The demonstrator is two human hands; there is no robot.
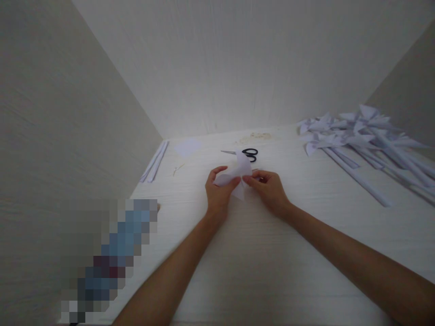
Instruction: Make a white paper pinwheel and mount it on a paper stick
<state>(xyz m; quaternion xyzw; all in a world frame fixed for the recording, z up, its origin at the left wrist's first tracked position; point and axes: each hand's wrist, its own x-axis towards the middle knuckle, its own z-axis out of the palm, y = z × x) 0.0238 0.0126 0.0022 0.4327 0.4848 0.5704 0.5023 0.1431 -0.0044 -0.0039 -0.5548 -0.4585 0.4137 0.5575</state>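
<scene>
Matt, smooth paper forms the curved, folded white piece (243, 164), the rolled white sticks (158, 162) at the far left corner of a pale, streak-grained tabletop (265, 258) and the crisp white pinwheel pile (362, 141) at its far right corner, as metal-bladed scissors (252, 155) with black plastic-looking handles (249, 149) lie near the far edge.

Stretches beneath the left hand (219, 191) and right hand (271, 191) as a white, streaked tabletop (322, 290). Bears black-handled scissors (249, 149) just beyond both hands, pale tangled strands (260, 136) farther beyond. Holds a flat sheet (188, 147), paper rolls (158, 163) and thin scraps (176, 171) left of the left hand, plus a blurred-out bluish object (125, 235) nearer; right of the right hand, carries heaped paper pinwheels (360, 136).
</scene>
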